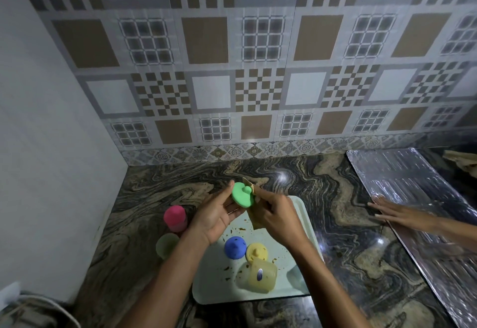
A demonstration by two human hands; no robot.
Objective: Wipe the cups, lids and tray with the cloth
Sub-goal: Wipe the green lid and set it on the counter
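hands (216,211) hold green lid (241,194), cloth (255,220) (touching)

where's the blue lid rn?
Head view, lower centre: the blue lid sits on the pale tray, in its left half, close beside the yellow lid on its right.

The bench (335,224) is polished marbled stone, glossy, with bright reflections at centre right. The tray (214,286) is smooth and pale, plastic-looking, with a low sheen. The green lid (242,194) is matt. The cloth (255,218) is tan, woven and matt. The yellow cup (260,276) is translucent plastic. The foil sheet (402,180) at right is crinkled, mirror-bright metal.
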